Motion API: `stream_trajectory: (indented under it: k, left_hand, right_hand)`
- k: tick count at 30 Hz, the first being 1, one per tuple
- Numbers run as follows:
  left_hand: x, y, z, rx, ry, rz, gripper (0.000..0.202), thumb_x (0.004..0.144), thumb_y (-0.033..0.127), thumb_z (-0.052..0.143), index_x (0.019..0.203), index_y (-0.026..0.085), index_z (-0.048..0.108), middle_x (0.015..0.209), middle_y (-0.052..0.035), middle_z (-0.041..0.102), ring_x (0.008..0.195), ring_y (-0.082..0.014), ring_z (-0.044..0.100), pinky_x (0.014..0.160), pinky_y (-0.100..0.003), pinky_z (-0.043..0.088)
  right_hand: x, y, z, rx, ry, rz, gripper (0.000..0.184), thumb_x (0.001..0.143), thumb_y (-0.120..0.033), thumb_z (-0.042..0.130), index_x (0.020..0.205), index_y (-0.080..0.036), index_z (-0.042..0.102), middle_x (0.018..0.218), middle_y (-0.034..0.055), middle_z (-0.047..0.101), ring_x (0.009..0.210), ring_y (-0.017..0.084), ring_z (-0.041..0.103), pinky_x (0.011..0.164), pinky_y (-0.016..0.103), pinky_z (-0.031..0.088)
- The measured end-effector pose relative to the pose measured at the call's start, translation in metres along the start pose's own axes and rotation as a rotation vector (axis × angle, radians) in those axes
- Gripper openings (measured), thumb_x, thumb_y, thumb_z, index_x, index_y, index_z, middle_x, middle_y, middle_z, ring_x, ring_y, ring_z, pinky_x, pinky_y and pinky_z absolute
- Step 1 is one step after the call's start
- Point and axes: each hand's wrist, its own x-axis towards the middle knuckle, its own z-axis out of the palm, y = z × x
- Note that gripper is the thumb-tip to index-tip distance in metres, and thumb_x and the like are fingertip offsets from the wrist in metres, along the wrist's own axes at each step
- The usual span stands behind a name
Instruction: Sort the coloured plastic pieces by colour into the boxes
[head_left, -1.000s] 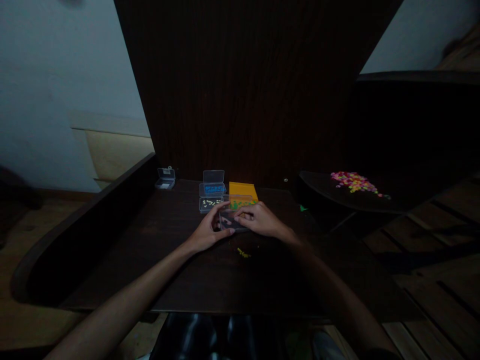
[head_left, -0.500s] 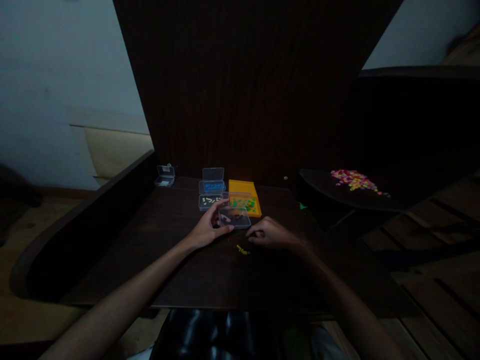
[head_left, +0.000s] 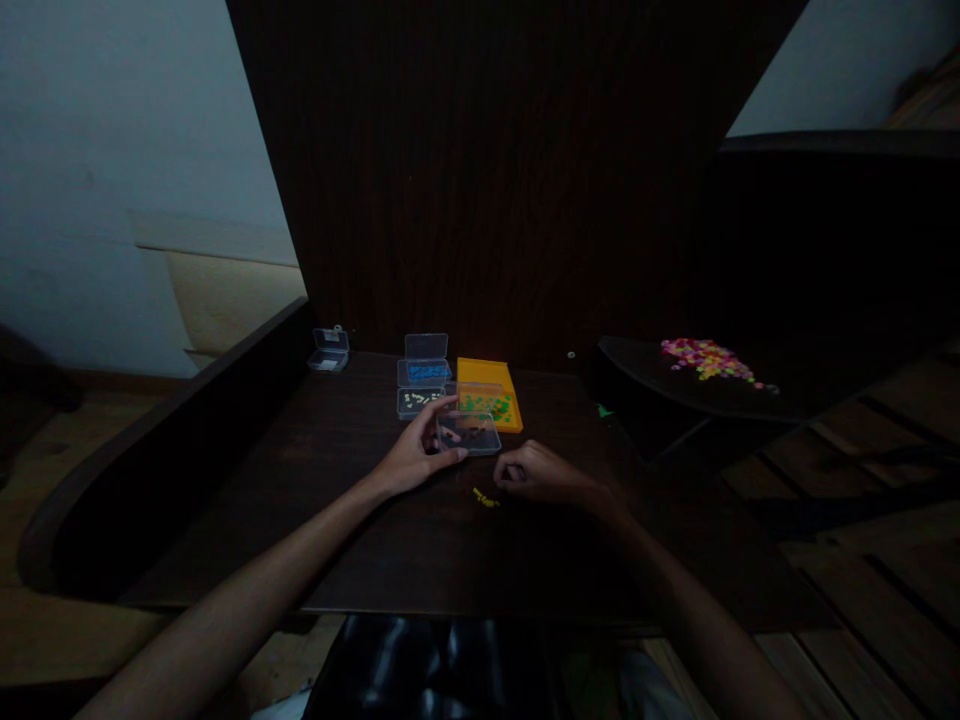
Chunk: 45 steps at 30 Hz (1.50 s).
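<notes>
My left hand (head_left: 414,452) grips the left side of a small clear plastic box (head_left: 470,433) that lies open on the dark wooden table (head_left: 352,540). My right hand (head_left: 536,470) rests on the table just right of a few small yellow pieces (head_left: 486,497), its fingers curled together in a pinch; what they hold is too dark to make out. Behind the clear box lies an orange tray (head_left: 487,384) with green pieces. Left of it stand two clear boxes, one with blue pieces (head_left: 426,372) and one with pale pieces (head_left: 420,400).
Another small clear box (head_left: 328,351) sits at the table's far left corner. A dark round side table (head_left: 675,385) on the right carries a heap of pink and yellow pieces (head_left: 705,361). A dark wooden panel rises behind the table; a raised rail runs along its left edge.
My right hand left the clear box and drew back toward me, down to the table beside the yellow pieces, closing into a pinch. My left hand stayed on the box.
</notes>
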Motion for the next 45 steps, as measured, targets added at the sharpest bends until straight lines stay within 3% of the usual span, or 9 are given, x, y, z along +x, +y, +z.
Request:
stream_trajectory:
  k: [8,13,17,20,23,27,34,42,45]
  left_hand:
    - [0.0,0.001,0.0,-0.015,0.024,0.003,0.074,0.069,0.025,0.078,0.134,0.025,0.042,0.127,-0.0113,0.052,0.09,-0.0154,0.06,0.088,-0.038,0.05]
    - [0.0,0.003,0.001,-0.022,0.02,0.006,0.073,0.069,0.025,0.077,0.133,0.025,0.043,0.128,-0.0113,0.052,0.09,-0.0155,0.059,0.087,-0.038,0.05]
    - [0.0,0.0,0.001,-0.023,0.002,0.02,0.073,0.07,0.024,0.077,0.134,0.025,0.041,0.128,-0.012,0.05,0.089,-0.0149,0.059,0.087,-0.037,0.05]
    - [0.0,0.0,0.002,-0.023,-0.011,0.019,0.073,0.07,0.025,0.077,0.133,0.025,0.041,0.129,-0.0116,0.049,0.089,-0.0148,0.057,0.086,-0.037,0.05]
    - [0.0,0.002,0.003,-0.029,-0.016,0.013,0.073,0.069,0.025,0.077,0.133,0.024,0.041,0.124,-0.0105,0.052,0.088,-0.0151,0.057,0.085,-0.038,0.05]
    - [0.0,0.005,0.004,-0.029,-0.012,0.021,0.073,0.07,0.025,0.077,0.133,0.022,0.041,0.121,-0.0097,0.054,0.089,-0.0159,0.058,0.088,-0.039,0.049]
    - [0.001,0.004,0.003,-0.024,-0.021,0.033,0.075,0.07,0.023,0.077,0.135,0.022,0.039,0.124,-0.011,0.054,0.095,-0.0182,0.059,0.089,-0.038,0.05]
    - [0.003,-0.001,-0.002,-0.021,0.011,0.034,0.073,0.07,0.024,0.077,0.134,0.024,0.041,0.125,-0.0106,0.053,0.09,-0.0157,0.06,0.087,-0.038,0.051]
    - [0.005,-0.001,-0.004,-0.018,0.037,0.032,0.074,0.069,0.025,0.077,0.134,0.024,0.041,0.125,-0.0111,0.053,0.091,-0.0169,0.061,0.087,-0.04,0.052]
  right_hand:
    - [0.002,0.001,0.002,0.094,0.011,-0.004,0.009,0.073,-0.017,0.061,0.078,-0.013,0.068,0.053,-0.0067,0.05,0.048,0.006,0.042,0.053,0.019,0.033]
    - [-0.002,-0.002,-0.005,0.309,0.054,-0.038,0.017,0.074,-0.028,0.062,0.079,-0.013,0.067,0.052,-0.0065,0.046,0.047,0.007,0.038,0.048,0.019,0.03]
    - [0.002,-0.009,-0.017,0.44,0.207,-0.046,0.026,0.074,-0.037,0.065,0.079,-0.013,0.066,0.05,-0.0076,0.04,0.046,0.006,0.033,0.047,0.019,0.028]
    - [0.015,-0.016,-0.024,0.374,0.364,-0.065,0.02,0.076,-0.031,0.063,0.078,-0.013,0.068,0.049,-0.0075,0.039,0.047,0.006,0.033,0.048,0.019,0.027]
    - [0.032,-0.023,-0.025,0.234,0.431,-0.068,0.012,0.075,-0.022,0.062,0.078,-0.013,0.07,0.05,-0.0066,0.044,0.047,0.006,0.035,0.049,0.019,0.026]
    - [0.051,-0.032,-0.021,0.059,0.459,-0.039,0.01,0.072,-0.012,0.063,0.078,-0.014,0.072,0.054,-0.0051,0.051,0.05,0.007,0.041,0.052,0.02,0.028]
    - [0.06,-0.039,-0.014,-0.052,0.414,0.018,0.013,0.074,-0.015,0.062,0.078,-0.016,0.074,0.061,-0.0011,0.059,0.056,0.01,0.049,0.054,0.022,0.029]
    - [0.043,-0.034,-0.026,0.15,0.495,-0.035,0.016,0.076,-0.019,0.062,0.081,-0.013,0.076,0.051,-0.0045,0.049,0.048,0.007,0.038,0.049,0.02,0.027]
    - [0.027,-0.032,-0.028,0.232,0.417,-0.114,0.019,0.078,-0.027,0.062,0.082,-0.013,0.075,0.05,-0.0052,0.046,0.047,0.006,0.035,0.048,0.02,0.026]
